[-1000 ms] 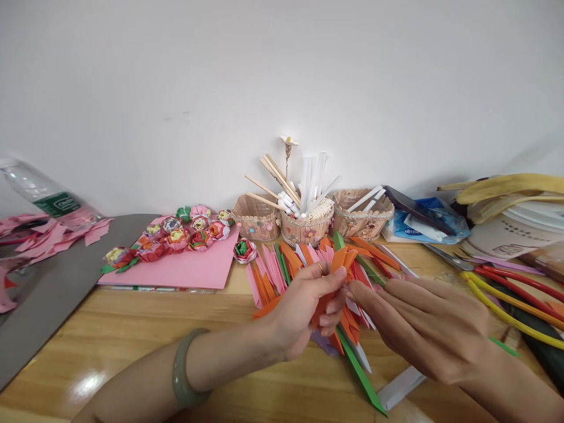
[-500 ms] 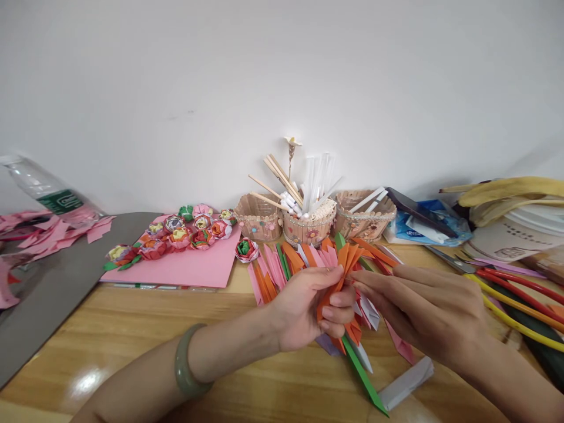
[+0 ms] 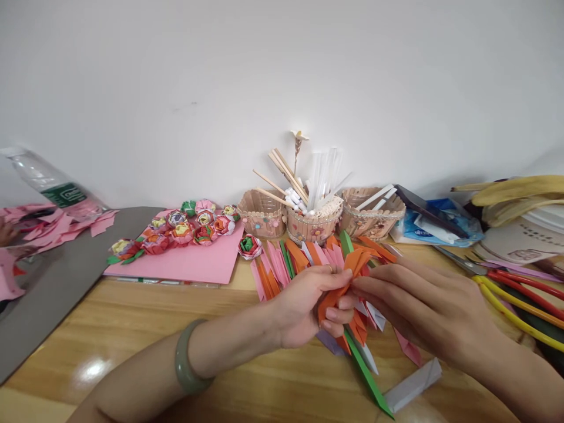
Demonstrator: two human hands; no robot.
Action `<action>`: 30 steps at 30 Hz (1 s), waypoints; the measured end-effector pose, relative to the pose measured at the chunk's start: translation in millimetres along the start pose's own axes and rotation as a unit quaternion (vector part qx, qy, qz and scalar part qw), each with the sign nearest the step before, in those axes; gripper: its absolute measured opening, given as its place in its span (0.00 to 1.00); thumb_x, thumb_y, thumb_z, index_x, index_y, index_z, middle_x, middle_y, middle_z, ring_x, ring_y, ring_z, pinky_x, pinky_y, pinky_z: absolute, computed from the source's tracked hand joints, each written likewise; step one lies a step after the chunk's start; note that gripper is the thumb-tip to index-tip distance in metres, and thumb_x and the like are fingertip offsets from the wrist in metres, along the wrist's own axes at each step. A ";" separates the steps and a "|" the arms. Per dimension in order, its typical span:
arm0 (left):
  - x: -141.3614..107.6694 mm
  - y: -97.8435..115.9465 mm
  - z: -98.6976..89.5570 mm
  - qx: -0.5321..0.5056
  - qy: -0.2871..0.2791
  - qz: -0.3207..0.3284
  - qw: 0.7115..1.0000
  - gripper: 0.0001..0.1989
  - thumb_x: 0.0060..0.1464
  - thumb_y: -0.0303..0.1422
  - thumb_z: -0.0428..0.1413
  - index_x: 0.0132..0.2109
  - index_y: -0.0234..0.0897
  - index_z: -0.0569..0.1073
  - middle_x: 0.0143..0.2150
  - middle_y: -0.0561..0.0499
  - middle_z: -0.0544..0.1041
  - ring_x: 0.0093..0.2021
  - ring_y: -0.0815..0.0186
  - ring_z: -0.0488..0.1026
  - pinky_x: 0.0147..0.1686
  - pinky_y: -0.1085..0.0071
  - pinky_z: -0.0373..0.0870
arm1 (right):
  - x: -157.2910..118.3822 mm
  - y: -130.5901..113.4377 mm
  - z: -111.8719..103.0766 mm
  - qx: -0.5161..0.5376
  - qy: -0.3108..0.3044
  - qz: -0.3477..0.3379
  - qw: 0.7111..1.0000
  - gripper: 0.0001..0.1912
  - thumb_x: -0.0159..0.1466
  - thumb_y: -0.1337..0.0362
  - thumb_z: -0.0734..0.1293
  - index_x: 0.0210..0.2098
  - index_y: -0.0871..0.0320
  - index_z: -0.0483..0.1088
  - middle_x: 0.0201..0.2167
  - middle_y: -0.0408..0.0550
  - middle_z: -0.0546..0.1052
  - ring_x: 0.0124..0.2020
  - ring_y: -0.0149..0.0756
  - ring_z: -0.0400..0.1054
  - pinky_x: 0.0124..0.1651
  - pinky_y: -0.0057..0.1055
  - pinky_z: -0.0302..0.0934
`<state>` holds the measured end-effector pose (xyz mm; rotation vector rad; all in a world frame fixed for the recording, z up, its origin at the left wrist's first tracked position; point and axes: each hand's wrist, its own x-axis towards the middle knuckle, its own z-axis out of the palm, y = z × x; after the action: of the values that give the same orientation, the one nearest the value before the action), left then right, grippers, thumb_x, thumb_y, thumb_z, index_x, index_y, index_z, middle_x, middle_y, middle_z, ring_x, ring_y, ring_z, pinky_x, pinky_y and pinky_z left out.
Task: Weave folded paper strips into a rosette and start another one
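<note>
My left hand (image 3: 304,305) is closed around folded orange paper strips (image 3: 337,294), with the thumb on top and the fingers curled beneath. My right hand (image 3: 423,305) meets it from the right, fingertips pinched at the edge of the same orange paper. What exactly those fingertips grip is partly hidden. Under and behind both hands lies a pile of folded paper strips (image 3: 275,264) in pink, orange, green and white. A long green strip (image 3: 368,376) points toward me, beside a pale folded strip (image 3: 414,385) on the wooden table (image 3: 238,376).
Several paper flowers (image 3: 181,234) rest on pink paper (image 3: 176,270). Three decorated baskets (image 3: 262,222) stand along the wall, some holding sticks. Scissors (image 3: 520,288) lie right, near a banana peel (image 3: 520,191). A bottle (image 3: 61,191) leans left; another person's hand (image 3: 6,231) shows there.
The orange strips stood fanned out at the top and now lie closer together in my left hand. The view has shifted slightly left. Another person's hand has appeared at the left edge.
</note>
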<state>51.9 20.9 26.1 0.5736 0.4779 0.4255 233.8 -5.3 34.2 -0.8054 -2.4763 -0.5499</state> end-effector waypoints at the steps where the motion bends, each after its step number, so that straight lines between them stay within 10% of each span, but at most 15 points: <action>1: -0.2 1.0 0.4 0.008 0.009 -0.007 1.000 0.09 0.55 0.30 0.47 0.27 0.35 0.60 0.18 0.58 0.58 0.14 0.79 0.50 0.14 0.81 0.42 | 0.0 -0.3 0.1 -0.005 0.000 0.000 1.000 0.13 0.67 0.70 0.52 0.38 0.60 0.67 0.25 0.46 0.73 0.25 0.32 0.64 0.24 0.29 0.52; 16: 0.7 8.5 3.2 0.011 0.064 -0.096 0.993 0.13 0.55 0.28 0.43 0.24 0.32 0.63 0.18 0.57 0.60 0.12 0.80 0.51 0.13 0.81 0.43 | -11.4 3.3 2.2 -0.084 0.031 -0.097 0.991 0.11 0.64 0.73 0.56 0.43 0.62 0.68 0.23 0.45 0.73 0.28 0.34 0.67 0.26 0.31 0.55; 30: -0.4 9.9 6.4 0.113 0.088 -0.017 0.990 0.12 0.51 0.26 0.44 0.25 0.30 0.69 0.19 0.51 0.67 0.18 0.71 0.66 0.20 0.71 0.68 | -5.6 -0.1 2.2 -0.111 0.050 -0.063 0.991 0.07 0.64 0.72 0.57 0.36 0.63 0.67 0.19 0.44 0.71 0.22 0.33 0.65 0.22 0.31 0.53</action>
<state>52.6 25.7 36.9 0.7490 0.7105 0.3936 237.1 -6.7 29.4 -0.6869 -2.4141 -0.9023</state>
